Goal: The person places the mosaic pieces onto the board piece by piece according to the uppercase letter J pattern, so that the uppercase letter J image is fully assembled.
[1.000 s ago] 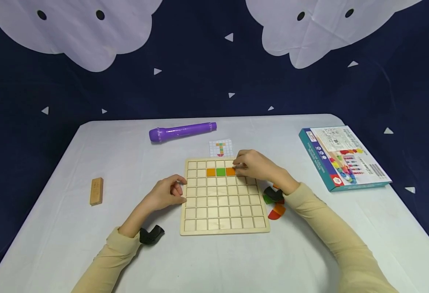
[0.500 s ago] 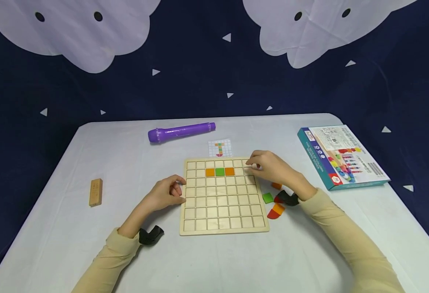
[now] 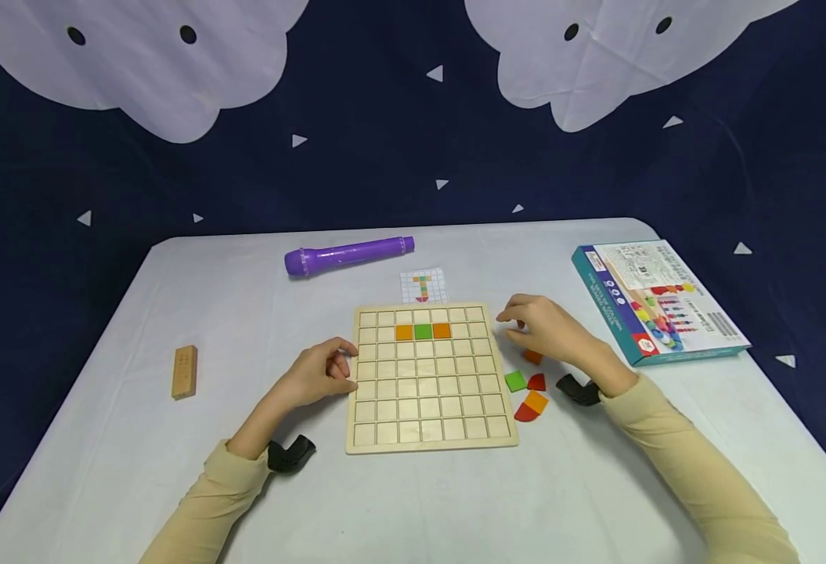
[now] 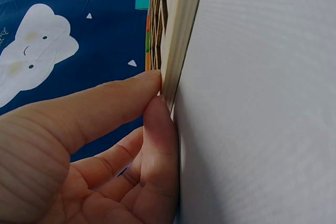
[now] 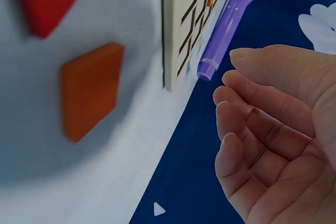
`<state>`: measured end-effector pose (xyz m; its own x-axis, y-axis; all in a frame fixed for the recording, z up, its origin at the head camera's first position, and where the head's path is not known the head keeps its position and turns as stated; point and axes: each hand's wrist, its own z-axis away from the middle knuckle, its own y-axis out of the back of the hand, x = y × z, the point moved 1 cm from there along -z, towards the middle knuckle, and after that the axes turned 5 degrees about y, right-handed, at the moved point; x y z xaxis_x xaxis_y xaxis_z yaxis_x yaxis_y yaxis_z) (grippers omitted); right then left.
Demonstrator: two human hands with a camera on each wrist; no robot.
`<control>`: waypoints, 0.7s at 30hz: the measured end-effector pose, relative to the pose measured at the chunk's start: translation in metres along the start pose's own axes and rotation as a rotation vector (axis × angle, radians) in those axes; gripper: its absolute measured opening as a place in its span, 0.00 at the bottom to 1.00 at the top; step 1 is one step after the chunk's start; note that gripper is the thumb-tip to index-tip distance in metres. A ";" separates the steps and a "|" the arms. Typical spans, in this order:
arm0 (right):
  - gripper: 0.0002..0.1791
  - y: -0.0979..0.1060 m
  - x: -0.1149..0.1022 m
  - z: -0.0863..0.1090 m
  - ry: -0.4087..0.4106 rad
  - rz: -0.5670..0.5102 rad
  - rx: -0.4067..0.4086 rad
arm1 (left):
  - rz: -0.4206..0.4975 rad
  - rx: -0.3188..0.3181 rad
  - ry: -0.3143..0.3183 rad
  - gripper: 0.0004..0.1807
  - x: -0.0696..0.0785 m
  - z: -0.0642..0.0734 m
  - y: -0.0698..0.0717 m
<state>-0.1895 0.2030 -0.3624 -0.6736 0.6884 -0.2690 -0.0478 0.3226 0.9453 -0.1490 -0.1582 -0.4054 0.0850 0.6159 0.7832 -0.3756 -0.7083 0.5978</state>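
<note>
Left grip (image 3: pixel 317 370) relaxed, touching the wooden board (image 3: pixel 427 388) at its left edge; right grip (image 3: pixel 539 325) loosely spread, holding nothing, just off the right edge. Loose tiles (image 3: pixel 536 382) clutter the board's right side. Farther right, box (image 3: pixel 662 301): I make out "FIVE SET". Beyond the board: pattern card (image 3: pixel 423 286), purple tube (image 3: pixel 351 255).

A dark navy backdrop (image 3: pixel 356 180) fills the whole space behind the white surface (image 3: pixel 243 305), whose far corners are rounded. Two pale clouds with black oval eyes reach down from the top edge: a left cloud (image 3: pixel 138 55), and a right cloud (image 3: pixel 617 47) marked by creases. Small white triangles, one high near the middle (image 3: pixel 435 74), are scattered across the navy. The left wrist view shows a smiling cloud (image 4: pixel 39 51). The navy deepens toward the left side.
</note>
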 end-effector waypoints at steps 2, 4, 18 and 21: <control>0.11 0.000 0.002 0.004 -0.007 0.005 0.003 | -0.002 0.002 0.000 0.25 0.000 0.000 0.000; 0.10 0.001 0.005 0.008 -0.012 0.010 0.007 | -0.004 0.003 -0.001 0.25 0.000 0.000 0.000; 0.09 0.008 0.016 0.031 -0.079 0.000 -0.011 | 0.010 -0.001 0.010 0.25 -0.001 0.000 0.000; 0.08 0.007 0.018 0.035 -0.077 0.005 -0.013 | 0.012 -0.003 0.010 0.25 -0.001 0.000 0.000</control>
<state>-0.1762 0.2405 -0.3672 -0.6149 0.7382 -0.2772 -0.0545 0.3109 0.9489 -0.1494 -0.1586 -0.4067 0.0714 0.6104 0.7889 -0.3791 -0.7150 0.5875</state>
